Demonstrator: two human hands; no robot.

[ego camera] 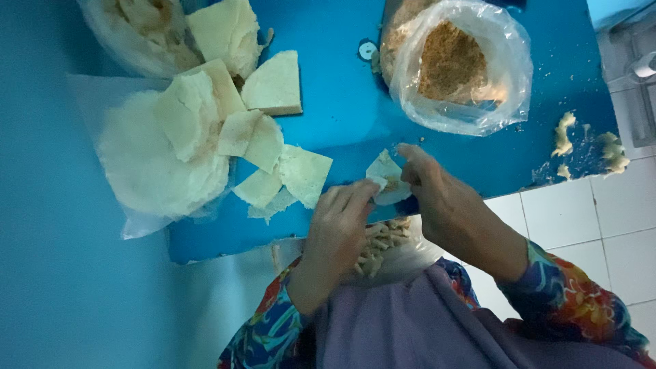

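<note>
Both hands pinch one wrapper piece [387, 183]: left hand [338, 229] at its 7 o'clock corner, right hand [444, 201] at 3, crumb bag [459, 65] at 12.

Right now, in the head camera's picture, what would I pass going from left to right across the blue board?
Round stack of thin wrappers → cut wrapper pieces → left hand → small wrapper piece held by both hands → right hand → plastic bag of brown crumbs → lumps of pale dough.

Blue table [355, 116] carries cut wrapper pieces [273, 147], crumb bag [458, 65], dough scraps [564, 137].
</note>
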